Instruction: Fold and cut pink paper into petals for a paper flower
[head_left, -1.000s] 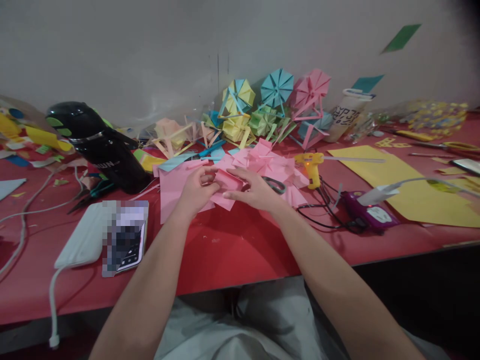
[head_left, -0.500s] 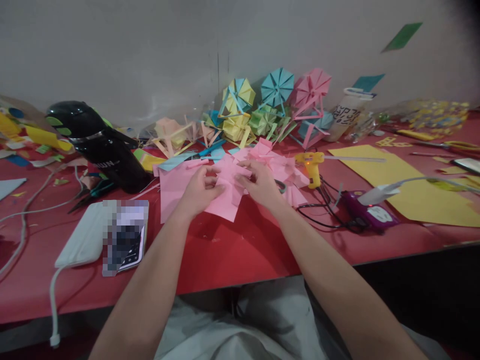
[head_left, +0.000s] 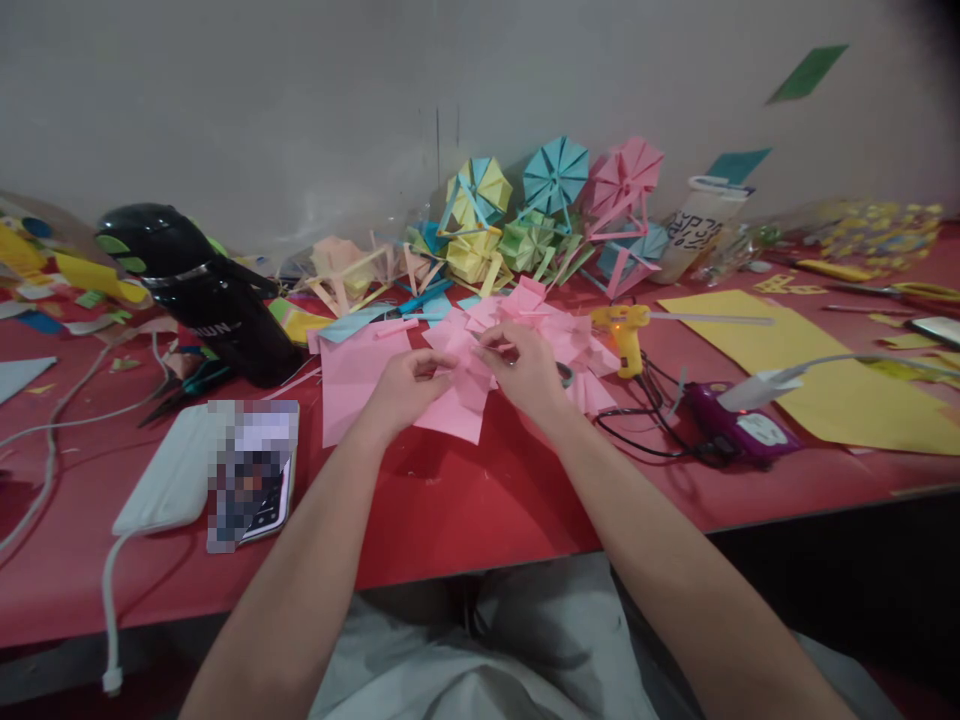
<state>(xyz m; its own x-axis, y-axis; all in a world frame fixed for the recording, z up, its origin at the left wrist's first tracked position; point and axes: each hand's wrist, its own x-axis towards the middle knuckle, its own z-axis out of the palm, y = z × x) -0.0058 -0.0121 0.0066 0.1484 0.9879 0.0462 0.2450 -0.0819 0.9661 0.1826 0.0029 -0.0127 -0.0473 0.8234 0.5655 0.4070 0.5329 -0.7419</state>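
Note:
Both my hands meet over a folded pink paper piece (head_left: 461,395) above the red table (head_left: 450,510). My left hand (head_left: 405,388) pinches its left side with curled fingers. My right hand (head_left: 525,370) grips its upper right part, fingers closed on the folds. A flat pink sheet (head_left: 349,375) lies under and left of the piece. More folded pink paper shapes (head_left: 559,335) are piled just behind my right hand.
A phone on a white power bank (head_left: 176,480) lies at the left, a black bottle (head_left: 199,290) behind it. A yellow glue gun (head_left: 622,330), purple device (head_left: 739,425) with cables and yellow sheet (head_left: 817,370) sit right. Paper pinwheels (head_left: 555,190) line the wall.
The pink piece went from flat under my fingers to lifted and folded between both hands. My right hand moved up and closed on it.

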